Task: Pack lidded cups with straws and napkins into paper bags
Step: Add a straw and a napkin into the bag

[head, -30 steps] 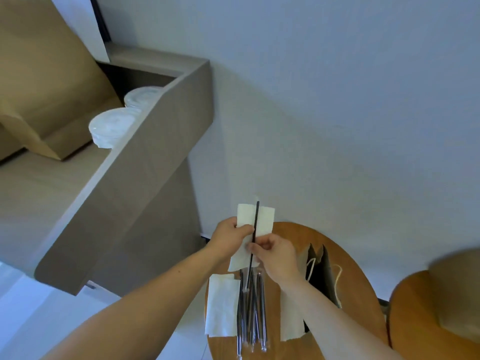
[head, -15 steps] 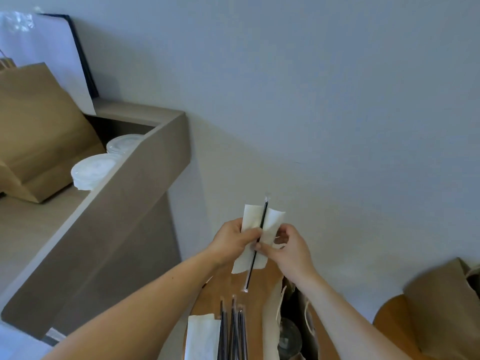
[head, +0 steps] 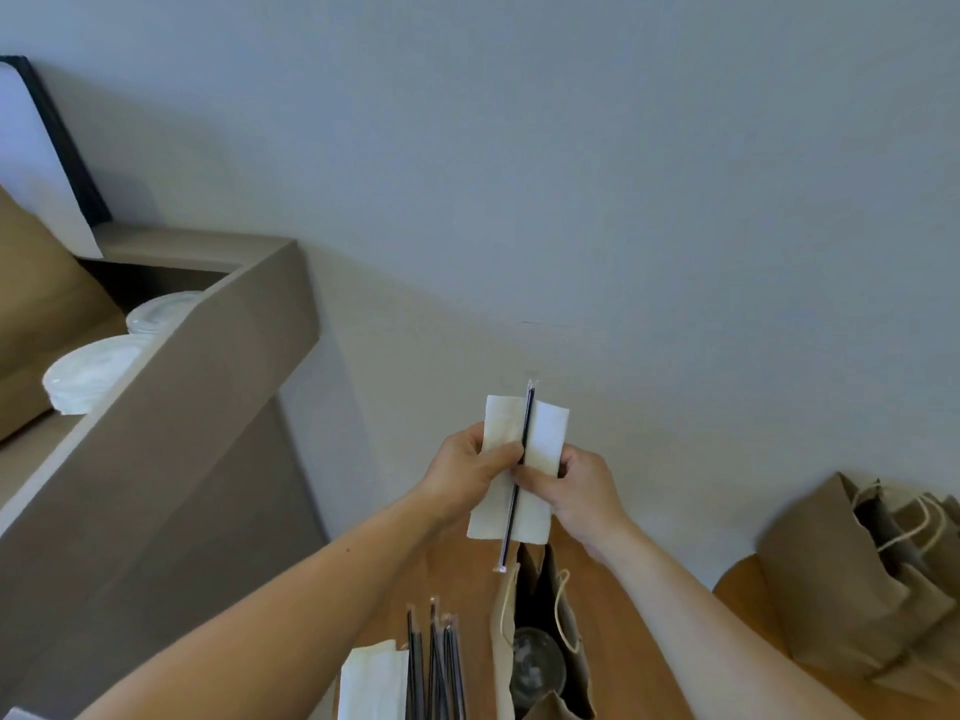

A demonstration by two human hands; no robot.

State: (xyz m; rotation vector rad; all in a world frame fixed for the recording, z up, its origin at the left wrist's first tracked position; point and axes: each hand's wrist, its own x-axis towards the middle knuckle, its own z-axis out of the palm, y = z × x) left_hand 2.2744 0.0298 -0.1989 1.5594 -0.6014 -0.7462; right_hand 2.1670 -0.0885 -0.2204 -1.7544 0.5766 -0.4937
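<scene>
Left hand [head: 475, 472] and right hand [head: 576, 491] both pinch the wrapped straw [head: 527, 423] flat against the white napkin [head: 548, 439], bundling them as one, directly above the open paper bag [head: 501, 662] on the worktop [head: 649, 641], cup [head: 537, 667] inside.

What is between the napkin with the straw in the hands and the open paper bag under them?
Nothing visible. The white paper napkin and black wrapped straw hang above the open brown paper bag, only air between.
</scene>
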